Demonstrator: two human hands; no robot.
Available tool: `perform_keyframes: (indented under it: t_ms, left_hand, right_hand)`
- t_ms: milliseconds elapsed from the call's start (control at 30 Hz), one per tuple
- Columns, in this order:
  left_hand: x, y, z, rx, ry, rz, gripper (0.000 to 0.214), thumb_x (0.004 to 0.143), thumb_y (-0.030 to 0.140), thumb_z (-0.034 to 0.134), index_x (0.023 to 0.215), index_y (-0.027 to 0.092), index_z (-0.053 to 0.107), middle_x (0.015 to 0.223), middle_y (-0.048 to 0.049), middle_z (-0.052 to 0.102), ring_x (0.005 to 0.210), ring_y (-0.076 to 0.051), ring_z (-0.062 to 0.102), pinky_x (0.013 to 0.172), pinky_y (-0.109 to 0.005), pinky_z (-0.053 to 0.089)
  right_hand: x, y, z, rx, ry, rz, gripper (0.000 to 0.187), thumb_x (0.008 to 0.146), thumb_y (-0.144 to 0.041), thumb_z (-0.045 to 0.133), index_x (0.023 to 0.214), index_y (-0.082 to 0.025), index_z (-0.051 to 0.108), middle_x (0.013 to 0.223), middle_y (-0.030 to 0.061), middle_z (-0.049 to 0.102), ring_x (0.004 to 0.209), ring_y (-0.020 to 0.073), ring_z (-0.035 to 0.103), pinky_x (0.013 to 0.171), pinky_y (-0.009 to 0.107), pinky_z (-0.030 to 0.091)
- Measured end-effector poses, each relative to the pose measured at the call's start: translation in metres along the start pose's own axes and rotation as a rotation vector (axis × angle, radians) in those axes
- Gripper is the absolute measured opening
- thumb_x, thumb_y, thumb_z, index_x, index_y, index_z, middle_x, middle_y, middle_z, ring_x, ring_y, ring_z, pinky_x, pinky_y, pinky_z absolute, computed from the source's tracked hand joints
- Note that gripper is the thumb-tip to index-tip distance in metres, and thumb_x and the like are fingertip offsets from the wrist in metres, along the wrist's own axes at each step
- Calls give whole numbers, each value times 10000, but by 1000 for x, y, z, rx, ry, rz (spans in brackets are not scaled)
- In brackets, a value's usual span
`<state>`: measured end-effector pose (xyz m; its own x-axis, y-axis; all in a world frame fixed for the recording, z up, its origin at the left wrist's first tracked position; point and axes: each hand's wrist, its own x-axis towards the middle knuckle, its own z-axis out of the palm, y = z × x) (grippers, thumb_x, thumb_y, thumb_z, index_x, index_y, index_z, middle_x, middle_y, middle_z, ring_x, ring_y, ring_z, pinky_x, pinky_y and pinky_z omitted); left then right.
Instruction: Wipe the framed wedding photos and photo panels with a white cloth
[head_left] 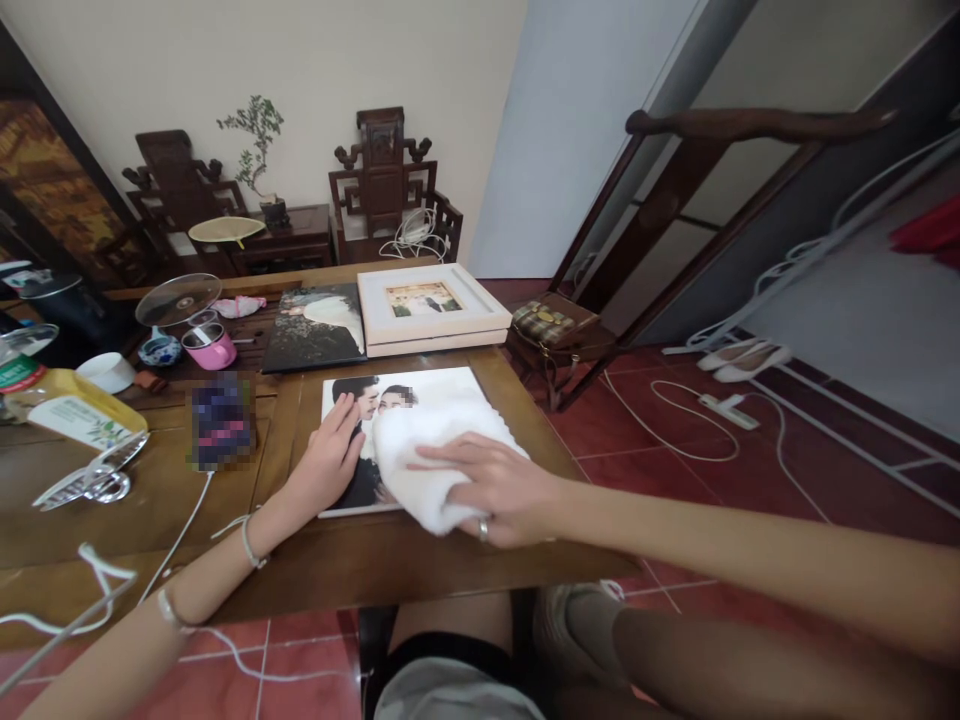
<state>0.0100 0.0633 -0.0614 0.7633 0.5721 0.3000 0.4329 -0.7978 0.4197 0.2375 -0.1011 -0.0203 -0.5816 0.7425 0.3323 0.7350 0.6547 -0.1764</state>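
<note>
A photo panel (pixel 352 490) with a portrait of a couple lies flat on the wooden table (pixel 330 560). On its left side rests my left hand (pixel 330 455), fingers stretched out over the picture and holding nothing. My right hand (pixel 499 490), with a ring on one finger, grips a folded white cloth (pixel 427 440) against the panel. The cloth and this hand hide much of the panel's right part. Behind it are a dark photo panel (pixel 311 330) showing a white dress and a pale box-like picture frame (pixel 480 310).
To the left are a pink mug (pixel 210 348), a bottle of yellow liquid (pixel 75 405), a silver hair claw (pixel 97 480), a blurred-out item (pixel 221 422) and white cables (pixel 180 540). A wooden chair (pixel 660 200) holding a bag (pixel 551 325) stands at the right.
</note>
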Motion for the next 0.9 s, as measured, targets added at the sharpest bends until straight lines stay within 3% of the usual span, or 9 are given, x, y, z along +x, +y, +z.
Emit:
perform_keyframes:
  t_ms: [167,333,433,533,667,767,900]
  left_hand:
    - [1,0,0,0,-9,-3,477,991,302,349,1439,146,405,1548,-157,353,1464,-264,257,1167,-501,280]
    - [1,0,1,-2,-15,-8,484,990,302,348,1443,137,397,1551,-163,344,1465,-267,252,1167,-509,272]
    - [0,0,0,-5,-11,-9,482,993,307,343,1440,138,400,1552,-164,341,1467,-267,250,1166,-514,272]
    - [0,0,0,-4,-12,-16,483,996,318,340,1443,142,397,1553,-166,339,1465,-270,255,1165,-516,274]
    - [-1,1,-1,-3,-15,-20,481,1000,321,332,1446,151,392,1556,-164,333,1466,-268,251,1165,-509,278]
    - [-1,1,0,-3,6,-14,475,999,315,336,1446,164,393,1554,-156,341,1465,-262,257,1168,-504,273]
    - [0,2,0,-5,3,-9,479,994,314,346,1437,141,403,1550,-176,340,1459,-279,270,1158,-511,291]
  right_hand:
    - [19,42,-19,-29,-120,209,230,825,-211,561,986,-178,722,1407,190,516,1164,310,587,938,499,451]
    - [27,89,-27,-20,-221,314,339,805,-129,527,1113,-146,667,1432,212,480,1371,324,389,1076,612,279]
    - [21,97,-25,-5,-246,360,416,761,-77,490,1144,-129,641,1441,224,463,1423,326,290,1080,679,200]
    - [8,82,-19,5,-178,300,407,717,-68,492,1074,-154,666,1486,189,417,1426,315,283,1107,666,159]
    - [-14,40,-12,20,-127,171,281,726,-86,508,915,-174,696,1477,135,443,1443,315,229,1127,664,113]
    - [-25,7,-8,31,-127,20,195,720,-111,541,810,-185,697,1480,101,445,1439,315,238,1157,610,137]
    - [-21,-22,-4,34,-149,-107,132,695,-174,639,806,-188,708,1491,94,432,1430,337,252,1176,550,183]
